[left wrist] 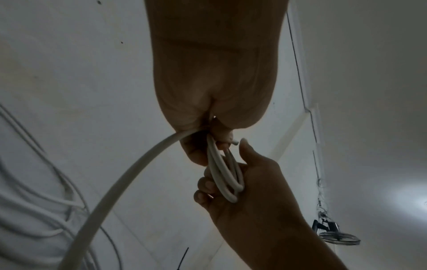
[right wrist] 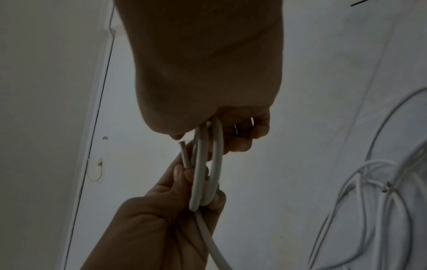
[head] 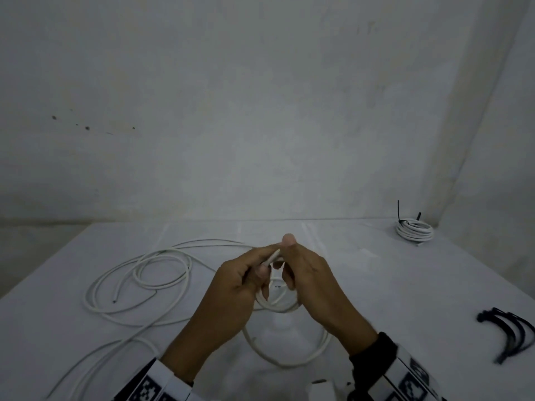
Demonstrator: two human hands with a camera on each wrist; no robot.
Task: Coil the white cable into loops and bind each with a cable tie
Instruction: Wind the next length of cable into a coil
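Note:
Both hands meet above the middle of the white table (head: 376, 285) around a small coil (head: 279, 305) of the white cable. My left hand (head: 257, 270) pinches the coil's turns and the cut cable end (right wrist: 183, 151) between thumb and fingers. My right hand (head: 289, 263) grips the opposite side of the same coil (left wrist: 221, 173), fingers curled round it. The rest of the white cable (head: 144, 279) trails from the coil and lies in loose loops on the table to the left. Black cable ties (head: 509, 334) lie in a bundle at the right.
A finished white coil (head: 415, 230) bound with a black tie sits at the back right corner near the wall. A small white object (head: 318, 386) lies at the near edge. Grey walls close the table at the back and right.

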